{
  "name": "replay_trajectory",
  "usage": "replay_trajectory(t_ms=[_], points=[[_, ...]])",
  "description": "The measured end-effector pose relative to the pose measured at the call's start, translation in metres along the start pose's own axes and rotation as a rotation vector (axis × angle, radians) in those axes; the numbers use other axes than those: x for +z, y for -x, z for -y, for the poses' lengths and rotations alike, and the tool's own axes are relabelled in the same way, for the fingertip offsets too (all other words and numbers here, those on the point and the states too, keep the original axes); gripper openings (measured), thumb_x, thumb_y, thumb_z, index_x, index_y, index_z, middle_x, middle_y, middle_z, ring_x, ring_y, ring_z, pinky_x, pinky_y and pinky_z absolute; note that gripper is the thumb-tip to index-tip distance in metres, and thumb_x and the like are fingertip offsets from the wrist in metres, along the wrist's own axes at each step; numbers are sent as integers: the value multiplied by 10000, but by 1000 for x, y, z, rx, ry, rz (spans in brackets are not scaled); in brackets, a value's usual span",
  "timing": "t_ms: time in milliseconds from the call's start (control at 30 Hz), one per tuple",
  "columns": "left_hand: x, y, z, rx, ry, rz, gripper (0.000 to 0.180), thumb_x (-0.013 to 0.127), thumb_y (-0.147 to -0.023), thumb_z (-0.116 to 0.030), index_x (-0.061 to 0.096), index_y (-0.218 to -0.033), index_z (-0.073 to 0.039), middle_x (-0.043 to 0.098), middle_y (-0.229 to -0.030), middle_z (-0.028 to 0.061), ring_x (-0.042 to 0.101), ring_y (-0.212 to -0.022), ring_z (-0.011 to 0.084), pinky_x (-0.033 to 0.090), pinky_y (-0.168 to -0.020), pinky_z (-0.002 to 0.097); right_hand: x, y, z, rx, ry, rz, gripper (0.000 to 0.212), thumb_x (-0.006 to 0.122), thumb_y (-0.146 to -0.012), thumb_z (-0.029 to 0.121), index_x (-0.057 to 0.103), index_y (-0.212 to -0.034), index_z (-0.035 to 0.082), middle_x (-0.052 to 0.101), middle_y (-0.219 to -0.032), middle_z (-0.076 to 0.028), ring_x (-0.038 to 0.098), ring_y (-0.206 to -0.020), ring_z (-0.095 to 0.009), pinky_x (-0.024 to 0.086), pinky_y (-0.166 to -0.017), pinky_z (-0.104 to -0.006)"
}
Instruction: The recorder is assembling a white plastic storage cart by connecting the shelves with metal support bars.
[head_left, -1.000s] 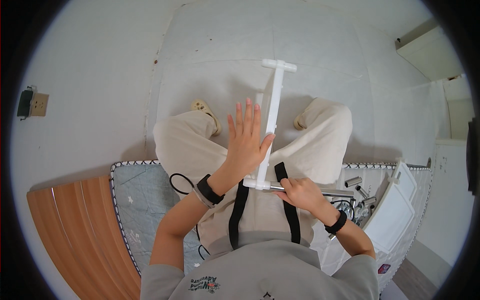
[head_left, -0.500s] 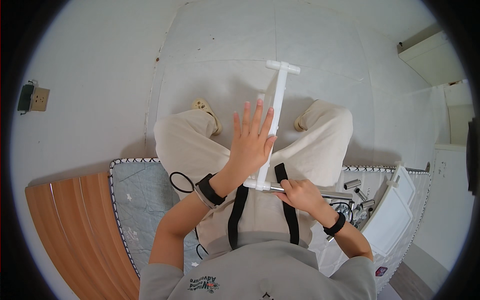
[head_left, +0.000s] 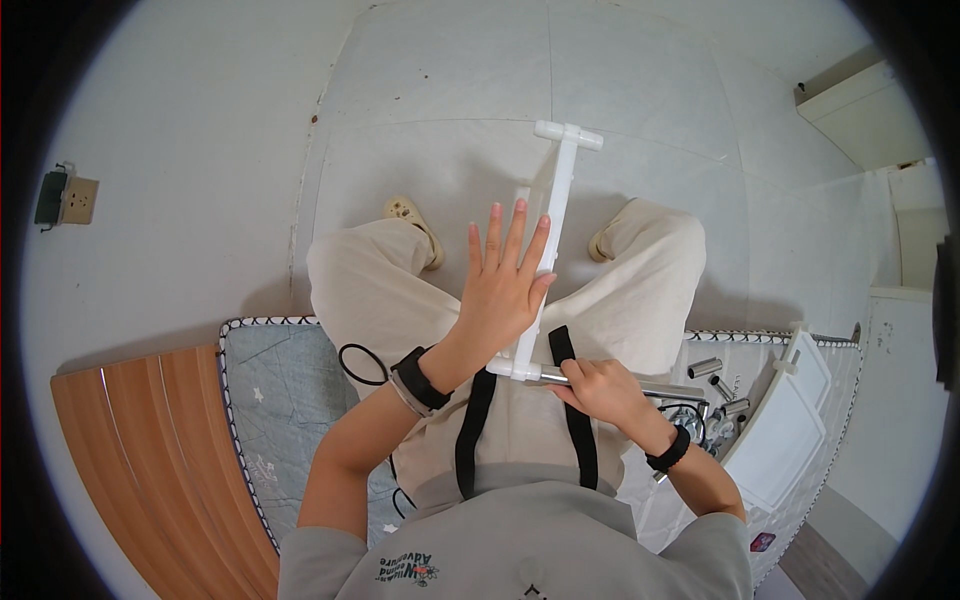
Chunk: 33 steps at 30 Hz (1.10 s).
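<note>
White panel (head_left: 558,215) is on edge above our lap (head_left: 525,430), far end out over the floor (head_left: 450,70). R hand (head_left: 605,388): fingers closed round metal tube (head_left: 552,374) at panel's near corner. L hand (head_left: 500,295): flat, fingers spread, gripping nothing; can't tell if palm touches panel. Prob. best we keep tube sq. to panel, R wrist straight, L palm bracing. Loose tubes (head_left: 705,369) + other white panels (head_left: 778,440) near R forearm, so mind elbow. Wall (head_left: 190,180) limits L; more room fwd.
</note>
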<state>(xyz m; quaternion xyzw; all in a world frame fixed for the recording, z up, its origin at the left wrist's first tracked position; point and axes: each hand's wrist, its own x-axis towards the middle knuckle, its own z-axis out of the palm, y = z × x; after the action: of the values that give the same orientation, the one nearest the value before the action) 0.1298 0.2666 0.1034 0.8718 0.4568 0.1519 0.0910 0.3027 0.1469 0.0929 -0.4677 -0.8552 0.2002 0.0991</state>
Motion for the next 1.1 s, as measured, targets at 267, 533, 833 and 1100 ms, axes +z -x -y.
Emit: replay_trajectory(t_ms=[267,533,833,1100], points=[[2,3,2,6,61,11,670,487,-881,-344,208,-1414,-51,111,-1461,231,103,-1319,483,123,-1008,645,1,2,0,1,-12,-8,317,639,-791,314,474,-709,56,505,-565,-69,535,-485,-249,447,-461,-333],[3,2,-1,-3,37,-15,678,504,-869,-345,222,-1408,-43,137,-1457,227,117,-1320,474,143,-1007,640,-2,0,1,-4,-11,-23,299,643,-783,290,470,-705,59,506,-564,-66,534,-484,-250,446,-457,-334],[-3,3,-5,10,-52,-58,664,508,-857,-361,273,-1394,-47,201,-1455,185,182,-1322,421,162,-1025,604,0,0,2,-20,28,-29,336,649,-776,317,451,-688,61,510,-541,-67,551,-464,-241,447,-439,-324],[-2,4,-5,15,-56,-73,662,506,-857,-365,276,-1393,-51,208,-1458,168,188,-1325,408,171,-1030,593,-1,0,3,-8,37,-28,330,651,-771,321,456,-698,65,511,-550,-66,553,-469,-242,456,-448,-321]])
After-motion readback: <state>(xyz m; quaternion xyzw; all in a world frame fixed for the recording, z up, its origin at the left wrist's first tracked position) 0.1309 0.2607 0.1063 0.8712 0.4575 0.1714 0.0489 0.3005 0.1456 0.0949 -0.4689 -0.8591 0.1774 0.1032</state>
